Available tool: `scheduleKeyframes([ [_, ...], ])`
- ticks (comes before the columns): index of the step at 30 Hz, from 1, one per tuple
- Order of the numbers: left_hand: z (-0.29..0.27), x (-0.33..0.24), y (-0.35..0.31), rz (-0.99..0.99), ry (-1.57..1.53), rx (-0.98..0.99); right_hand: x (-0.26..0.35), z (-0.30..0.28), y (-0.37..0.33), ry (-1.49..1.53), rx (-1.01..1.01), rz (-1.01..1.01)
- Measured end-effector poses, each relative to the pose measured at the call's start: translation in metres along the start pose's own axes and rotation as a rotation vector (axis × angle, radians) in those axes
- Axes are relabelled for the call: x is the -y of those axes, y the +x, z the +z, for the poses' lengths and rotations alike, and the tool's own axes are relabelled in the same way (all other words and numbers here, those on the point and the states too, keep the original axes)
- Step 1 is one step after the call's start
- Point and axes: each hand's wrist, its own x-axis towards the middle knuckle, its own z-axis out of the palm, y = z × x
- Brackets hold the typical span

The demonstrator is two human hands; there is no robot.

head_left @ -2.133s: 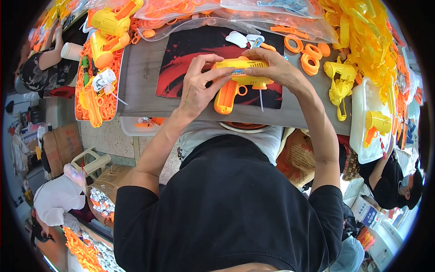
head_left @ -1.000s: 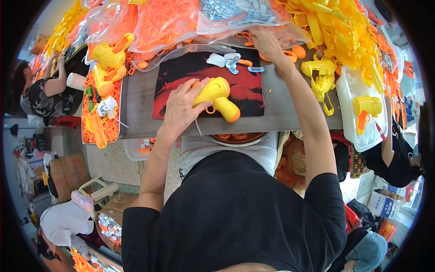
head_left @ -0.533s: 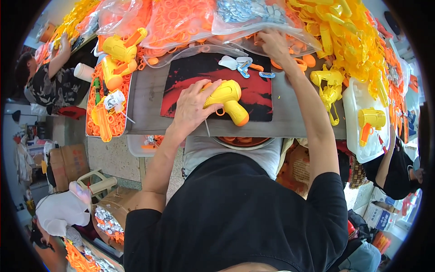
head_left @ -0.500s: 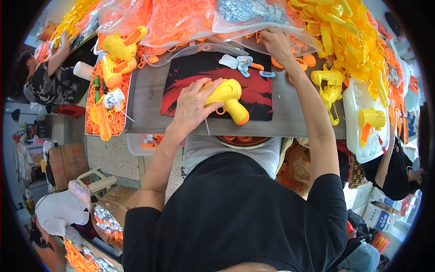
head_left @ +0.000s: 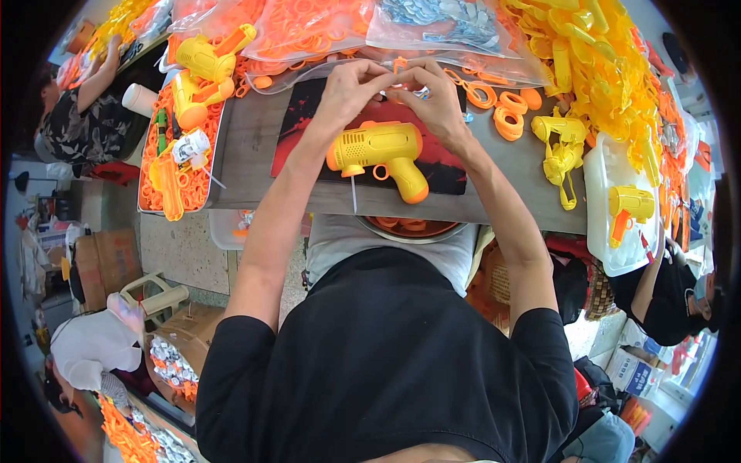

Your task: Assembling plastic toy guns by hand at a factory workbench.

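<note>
My left hand [head_left: 352, 91] and my right hand [head_left: 434, 94] meet over the far part of a black and red mat [head_left: 297, 139]. Their closed fingertips pinch a small orange plastic part [head_left: 400, 65], partly hidden by the fingers. Just nearer to me lies a yellow toy gun [head_left: 378, 147] with an orange trigger and orange grip end, its barrel toward the left. Neither hand touches it. A thin pale rod [head_left: 354, 194] sticks out below its front end. Behind my fingers, white and blue pieces on the mat show only in part.
Bags of orange parts [head_left: 309, 31] and blue-white pieces [head_left: 444, 27] line the far side. Yellow shells [head_left: 587, 69] pile up at right, beside a white bin [head_left: 610, 174]. Orange rings [head_left: 508, 119] lie nearby. A tray [head_left: 143, 185] of orange parts stands left. Other people work on both sides.
My left hand has let go of the toy gun and moved up. My right hand has come back from the bags to meet it. The gun now lies with its barrel level.
</note>
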Motion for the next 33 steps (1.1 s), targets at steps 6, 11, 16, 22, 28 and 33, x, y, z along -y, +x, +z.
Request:
scheduleKeyframes([
  [6, -0.033, 0.023, -0.009, 0.341, 0.720, -0.233, -0.002, -0.007, 0.009, -0.193, 0.035, 0.003],
  [11, -0.027, -0.002, -0.020, 0.274, 0.335, -0.140, 0.002, 0.010, 0.013, 0.131, 0.229, 0.138],
  [16, -0.025, -0.003, -0.031, 0.190, 0.201, -0.002, 0.013, 0.004, 0.007, 0.189, 0.253, 0.248],
  [22, -0.039, 0.018, -0.059, 0.158, 0.159, 0.220, 0.052, -0.017, -0.024, 0.078, 0.270, 0.337],
  [28, -0.029, 0.017, -0.051, 0.003, 0.221, 0.401, 0.049, -0.003, -0.039, -0.027, 0.198, 0.284],
  [33, -0.025, 0.017, -0.047, -0.025, 0.260, 0.453, 0.052, 0.008, -0.050, -0.280, 0.086, 0.067],
])
